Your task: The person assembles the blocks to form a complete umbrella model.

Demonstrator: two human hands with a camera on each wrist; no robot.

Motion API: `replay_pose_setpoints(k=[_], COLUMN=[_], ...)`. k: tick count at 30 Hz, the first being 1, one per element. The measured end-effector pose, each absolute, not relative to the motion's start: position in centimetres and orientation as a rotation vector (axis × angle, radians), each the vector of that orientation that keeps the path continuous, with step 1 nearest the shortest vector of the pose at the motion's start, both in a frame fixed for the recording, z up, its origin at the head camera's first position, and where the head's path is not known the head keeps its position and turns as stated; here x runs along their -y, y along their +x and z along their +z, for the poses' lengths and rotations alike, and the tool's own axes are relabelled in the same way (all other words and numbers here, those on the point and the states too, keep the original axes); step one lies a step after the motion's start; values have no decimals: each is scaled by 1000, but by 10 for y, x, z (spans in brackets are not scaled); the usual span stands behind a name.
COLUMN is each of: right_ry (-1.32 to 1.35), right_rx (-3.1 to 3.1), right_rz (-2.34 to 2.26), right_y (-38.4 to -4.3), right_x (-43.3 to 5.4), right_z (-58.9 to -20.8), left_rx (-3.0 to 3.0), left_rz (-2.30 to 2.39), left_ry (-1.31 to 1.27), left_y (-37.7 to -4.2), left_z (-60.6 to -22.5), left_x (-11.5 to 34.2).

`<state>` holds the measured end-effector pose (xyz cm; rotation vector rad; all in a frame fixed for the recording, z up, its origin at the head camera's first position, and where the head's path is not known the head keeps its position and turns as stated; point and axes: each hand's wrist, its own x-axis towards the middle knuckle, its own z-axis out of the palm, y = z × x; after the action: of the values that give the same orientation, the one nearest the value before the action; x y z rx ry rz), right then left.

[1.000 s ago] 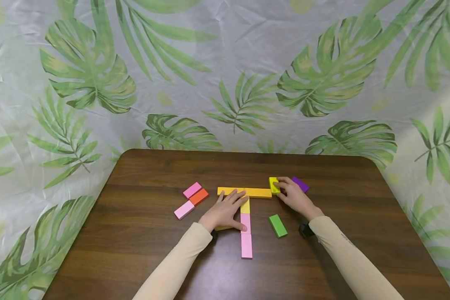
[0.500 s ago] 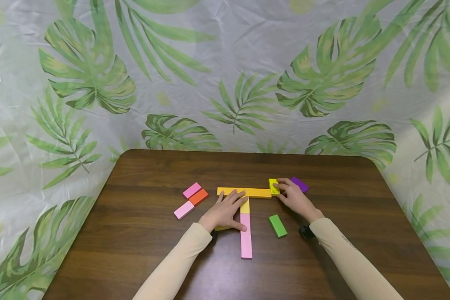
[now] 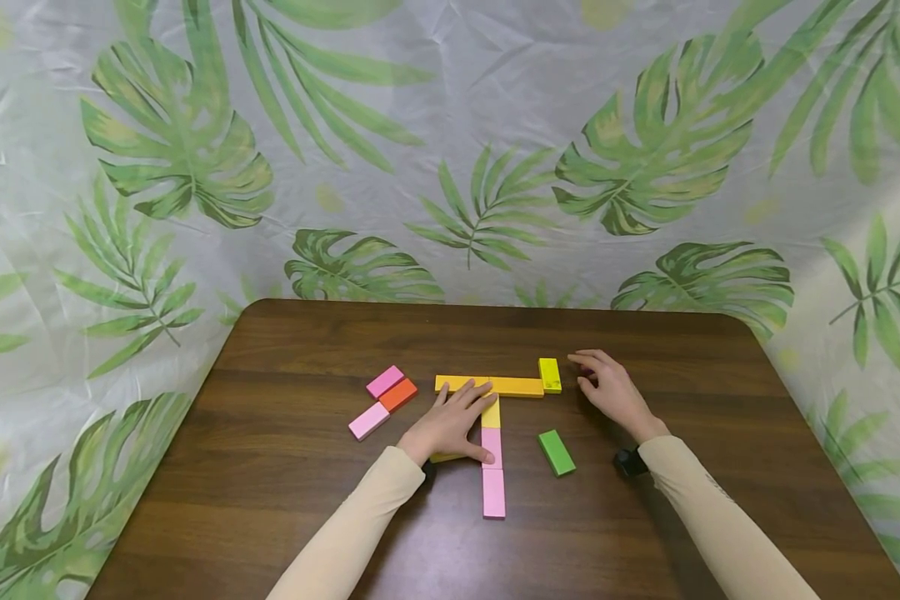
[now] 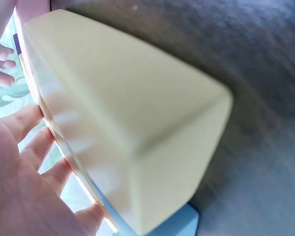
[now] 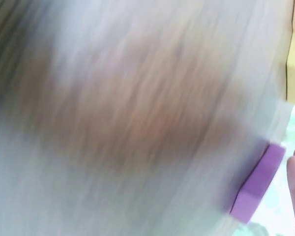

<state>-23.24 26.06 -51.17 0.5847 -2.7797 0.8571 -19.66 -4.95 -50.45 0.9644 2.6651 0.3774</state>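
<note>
My left hand [image 3: 450, 421] rests with spread fingers on the row of blocks; its fingertips touch the orange blocks [image 3: 517, 386] and its thumb the upper pink block [image 3: 491, 442]. A yellow block [image 3: 490, 411] joins the two. In the left wrist view a pale yellow block [image 4: 132, 83] looms close, with part of a blue block [image 4: 179, 223] behind it. My right hand [image 3: 611, 392] hovers with loosely bent fingers, holding nothing, right of the bright yellow block [image 3: 550, 376] at the row's end. It hides the purple block [image 5: 258, 184] in the head view.
A green block [image 3: 556, 452] lies right of the pink column, whose lower pink block [image 3: 493, 493] points toward me. Left of the row lie a red block [image 3: 398, 394] and two pink ones. The brown table [image 3: 307, 517] ends at a leaf-patterned cloth [image 3: 450, 125].
My right hand has let go of the bright yellow block and moved right, over the purple block. Before that, the yellow block shifted slightly toward me. The left hand has stayed still.
</note>
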Motion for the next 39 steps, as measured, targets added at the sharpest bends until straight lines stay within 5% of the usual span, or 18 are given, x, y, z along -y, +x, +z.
replay_pose_setpoints(k=[17,39], right_ry=[449,383], right_rx=[2885,2864], right_rz=[750,700], right_y=[-231,-242], right_x=[-292,-274], right_z=[-517,-517], left_rx=[-2666,-2665], left_rz=[373,363], left_ry=[974,965], left_y=[-197,-197], left_z=[-508,-506], left_x=[50,50])
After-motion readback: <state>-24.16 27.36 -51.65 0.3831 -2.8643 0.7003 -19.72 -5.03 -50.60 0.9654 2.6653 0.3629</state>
